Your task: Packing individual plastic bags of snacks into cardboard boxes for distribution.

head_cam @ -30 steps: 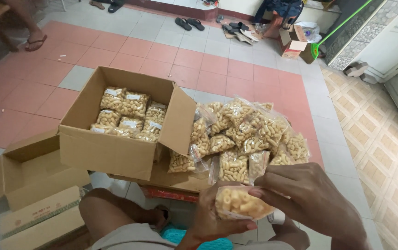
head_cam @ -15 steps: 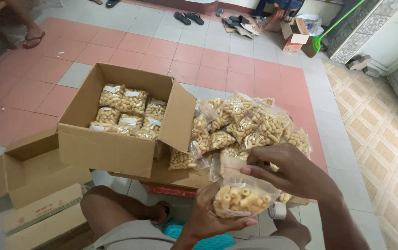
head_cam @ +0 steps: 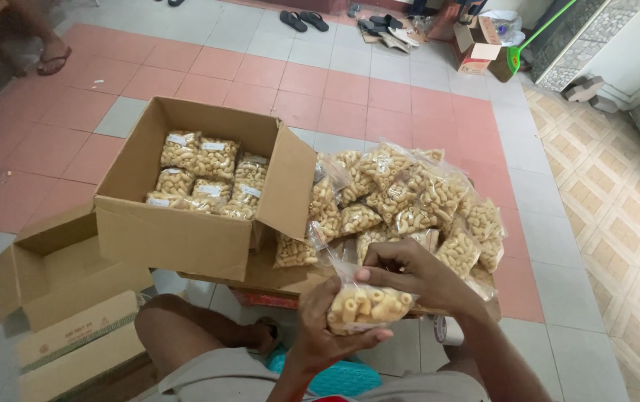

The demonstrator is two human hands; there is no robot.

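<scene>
My left hand (head_cam: 320, 335) cups a small clear bag of yellow tube-shaped snacks (head_cam: 368, 305) from below. My right hand (head_cam: 417, 275) pinches the top of the same bag. Just beyond lies a heap of matching snack bags (head_cam: 402, 197) on flattened cardboard. To the left stands an open brown carton (head_cam: 178, 231) holding several packed bags (head_cam: 208, 175) in rows.
An empty open carton (head_cam: 52, 272) and a closed box (head_cam: 74, 350) sit at lower left by my knee (head_cam: 178, 327). Sandals (head_cam: 301, 18), a small box (head_cam: 480, 45) and a green broom (head_cam: 536, 37) lie far back. Another person's foot (head_cam: 52, 56) is at top left.
Both hands have kept hold of the snack bag and lifted it slightly; my right hand shifted from the side onto the bag's top. The view moved a little closer.
</scene>
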